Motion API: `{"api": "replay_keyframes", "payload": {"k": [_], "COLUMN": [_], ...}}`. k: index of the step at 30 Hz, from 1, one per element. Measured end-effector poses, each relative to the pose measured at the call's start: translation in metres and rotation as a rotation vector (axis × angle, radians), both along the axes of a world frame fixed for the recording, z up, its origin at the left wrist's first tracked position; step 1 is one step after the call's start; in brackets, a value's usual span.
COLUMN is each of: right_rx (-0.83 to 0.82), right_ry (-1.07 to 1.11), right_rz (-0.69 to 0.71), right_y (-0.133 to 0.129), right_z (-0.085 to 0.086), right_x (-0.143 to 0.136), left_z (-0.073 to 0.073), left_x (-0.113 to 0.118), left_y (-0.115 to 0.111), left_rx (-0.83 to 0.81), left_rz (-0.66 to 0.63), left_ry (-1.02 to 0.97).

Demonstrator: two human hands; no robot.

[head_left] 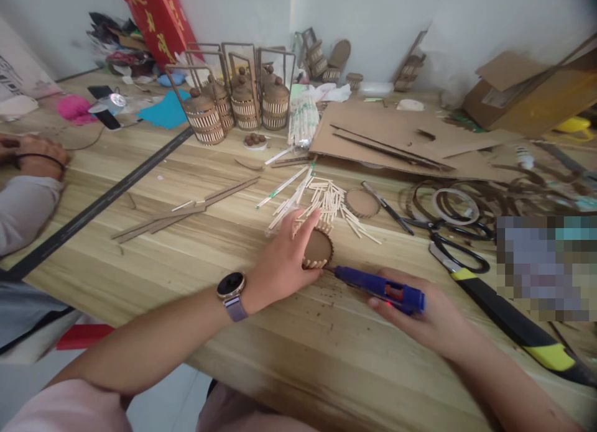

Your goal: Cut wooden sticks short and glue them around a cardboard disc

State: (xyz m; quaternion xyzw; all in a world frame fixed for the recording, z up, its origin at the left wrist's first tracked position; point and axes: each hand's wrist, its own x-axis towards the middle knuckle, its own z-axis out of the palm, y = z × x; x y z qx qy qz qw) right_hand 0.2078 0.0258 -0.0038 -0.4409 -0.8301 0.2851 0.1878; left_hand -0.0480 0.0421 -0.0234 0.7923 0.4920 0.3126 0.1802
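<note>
My left hand (280, 264), with a watch on its wrist, curls its fingers and thumb around a round brown cardboard base (318, 248). Short light sticks stand along the rim of this base, which rests on the table. In my right hand (431, 314) is a blue hot glue pen (380, 288) with a small red light. Its tip points left and reaches the near edge of the base; whether it touches cannot be made out. Just beyond my left hand lies a loose pile of short wooden sticks (329, 197), beside a second round cardboard base (362, 202).
Finished lantern-like models (245, 102) stand at the back left. Scissors (459, 248), a yellow-black saw (508, 320), a tape roll (454, 206) and a craft knife (387, 207) lie right. Flat cardboard (396, 137) lies behind. Another person's hand (41, 152) rests far left.
</note>
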Motion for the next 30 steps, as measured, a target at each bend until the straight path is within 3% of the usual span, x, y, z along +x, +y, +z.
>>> {"api": "replay_keyframes", "payload": {"k": [30], "right_rx": [0.044], "right_ry": [-0.03], "right_rz": [-0.023], "right_y": [-0.0008], "right_z": [-0.0091], "right_x": [0.0011], "left_z": [0.0011], "left_x": [0.0001], "left_y": [0.0013], "left_rx": [0.007], "left_rz": [-0.022], "left_ry": [-0.003]}}
